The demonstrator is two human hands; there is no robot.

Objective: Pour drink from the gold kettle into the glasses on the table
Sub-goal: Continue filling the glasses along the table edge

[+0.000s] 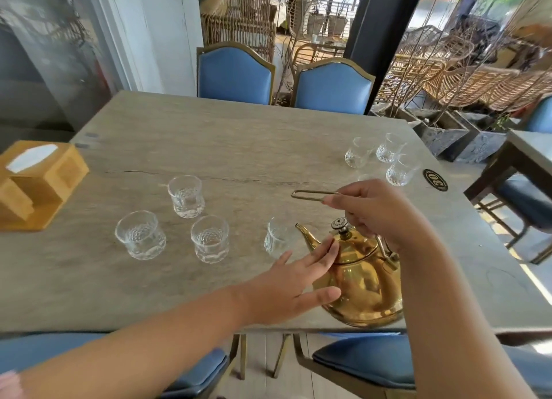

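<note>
The gold kettle (366, 282) stands near the table's front edge, its spout pointing left toward a clear glass (277, 240). My right hand (379, 210) grips the kettle's thin wire handle above the lid knob. My left hand (294, 282) lies with straight fingers against the kettle's left side and lid rim. Three more patterned glasses (185, 196) (140, 235) (210, 239) stand to the left. A group of small tulip glasses (388, 159) stands at the far right.
A wooden tissue box (35, 183) sits at the table's left edge. A round black number tag (435, 180) lies near the right edge. Blue chairs (234, 73) stand behind the grey table (239, 141) and below its front edge.
</note>
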